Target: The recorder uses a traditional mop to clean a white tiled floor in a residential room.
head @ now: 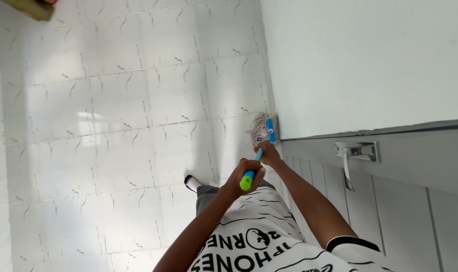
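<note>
The tiled floor (113, 126) lies open across the left and middle of the view, with wide room there for a hand to swing. On the right a pale wall (365, 60) closes that side off, and below it stands a grey panelled door (390, 201) whose metal handle (352, 156) juts out (a snag for a passing wrist). The mop head (263, 128) sits pressed into the corner where floor meets wall, so no gap shows beyond it. A wooden piece (30, 7) stands at the far top-left corner, well apart from the hands.
</note>
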